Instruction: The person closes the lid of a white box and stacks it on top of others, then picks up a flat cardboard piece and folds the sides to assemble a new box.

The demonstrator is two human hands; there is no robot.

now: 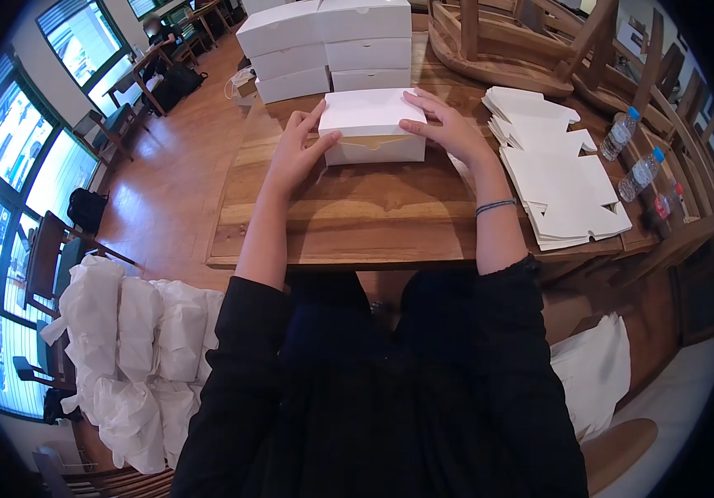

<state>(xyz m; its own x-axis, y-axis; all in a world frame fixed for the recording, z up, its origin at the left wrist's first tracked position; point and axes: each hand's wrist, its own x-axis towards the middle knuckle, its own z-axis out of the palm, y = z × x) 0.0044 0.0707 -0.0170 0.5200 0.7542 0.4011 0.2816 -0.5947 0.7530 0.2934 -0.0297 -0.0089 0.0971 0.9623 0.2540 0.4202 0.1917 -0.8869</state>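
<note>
one white box sits mid-table, left hand and right hand pressed flat on its two ends. six closed boxes stacked beyond; two bottles far right.

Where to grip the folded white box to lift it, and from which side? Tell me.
Take the folded white box by its two short ends, one hand from each side. The left hand and right hand already rest there; the front tuck flap looks not fully seated, so avoid it.

Distant seated person, blurred, tiny
</note>
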